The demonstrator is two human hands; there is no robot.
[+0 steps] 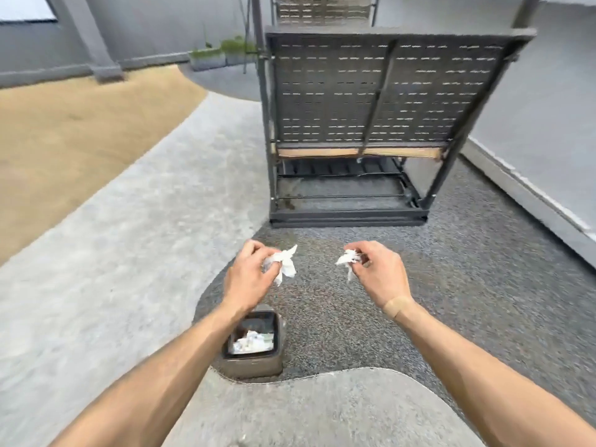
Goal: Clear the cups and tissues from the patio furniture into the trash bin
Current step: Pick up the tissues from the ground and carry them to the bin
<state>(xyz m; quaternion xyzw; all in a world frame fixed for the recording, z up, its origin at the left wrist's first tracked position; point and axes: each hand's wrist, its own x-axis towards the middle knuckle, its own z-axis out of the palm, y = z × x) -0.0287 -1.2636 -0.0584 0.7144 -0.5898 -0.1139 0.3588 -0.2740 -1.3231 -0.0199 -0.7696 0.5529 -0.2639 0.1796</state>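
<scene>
Left hand [246, 279]: grip closed on a crumpled white tissue [283, 264], pinched between thumb and fingertips, loose corners hanging out. Right hand [375, 274]: grip likewise closed on a second, smaller tissue wad [348, 259], held at the fingertips. Both held out in front, apart from each other, above the ground.

Below the left forearm, a small square trash bin [253, 366] on the ground, open at the top, white paper scraps already inside. No cups in view.

Likely risks: both wads forward of the bin mouth, not over it, so a release here would probably land them on the gravel. Right wad farther off to the side, more likely to miss. Light paper outdoors, easily carried off by any breeze. Narrow bin opening, little margin for two drops at once.

Underfoot, dark speckled gravel paving [451, 301] bordered by curved pale concrete [113, 253]; sandy ground beyond on the left. Ahead, a dark slatted metal patio seat [371, 101] seen from behind, grey walls around, planters with green growth far off.
</scene>
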